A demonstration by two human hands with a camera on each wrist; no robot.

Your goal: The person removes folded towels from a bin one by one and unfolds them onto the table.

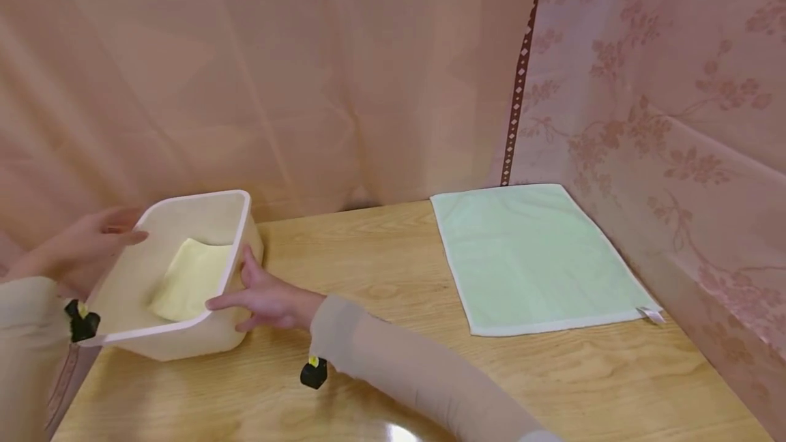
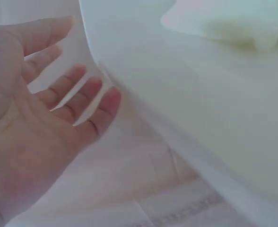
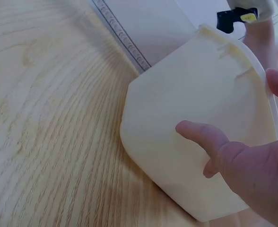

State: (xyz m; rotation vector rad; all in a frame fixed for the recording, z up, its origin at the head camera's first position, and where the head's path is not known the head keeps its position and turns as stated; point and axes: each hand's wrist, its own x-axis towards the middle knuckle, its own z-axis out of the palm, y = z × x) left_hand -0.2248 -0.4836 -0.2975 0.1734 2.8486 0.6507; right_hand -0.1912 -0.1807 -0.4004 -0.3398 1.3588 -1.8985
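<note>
A white plastic bin point(image 1: 245, 237) sits at the left end of the table, with a folded pale yellow cloth point(image 1: 193, 282) lying inside it. My left hand point(image 1: 92, 241) is at the bin's left rim, fingers spread and bent slightly; the left wrist view shows the palm and fingertips beside the rim, with nothing in the grasp. On the opposite side, my right hand point(image 1: 270, 299) touches the bin with spread fingers. In the right wrist view one fingertip point(image 3: 188, 127) lies against the outer wall and another digit reaches the rim.
A pale green towel point(image 1: 534, 258) with a white border and a small tag is spread flat on the right of the wooden table point(image 1: 368, 271). Pink curtains point(image 1: 344, 80) hang behind, and a floral cloth point(image 1: 694, 128) runs along the right side.
</note>
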